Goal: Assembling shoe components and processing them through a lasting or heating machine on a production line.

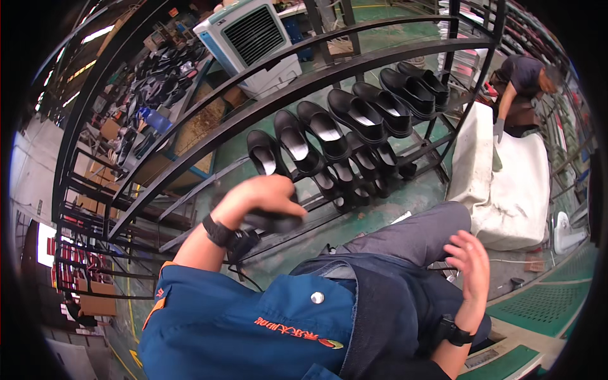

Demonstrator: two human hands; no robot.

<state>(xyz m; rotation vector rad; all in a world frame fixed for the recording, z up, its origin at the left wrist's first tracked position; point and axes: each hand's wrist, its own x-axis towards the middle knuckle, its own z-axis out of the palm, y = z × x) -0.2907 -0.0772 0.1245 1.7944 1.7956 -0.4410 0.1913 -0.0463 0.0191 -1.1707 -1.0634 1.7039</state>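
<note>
My left hand is at the near left end of a black metal rack, its fingers curled over a dark, blurred black shoe. Just beyond it a row of black slip-on shoes stands on the rack's bars, some with pale insoles showing. More black shoes sit on a tier underneath. Off to the right, above my lap, my right hand is raised with its fingers spread and nothing in it. Dark bands circle both wrists.
Curved black rack bars run between me and a white air cooler. At right, a co-worker bends near a white-covered block. A green perforated panel lies at lower right. A table with piled dark items stands far left.
</note>
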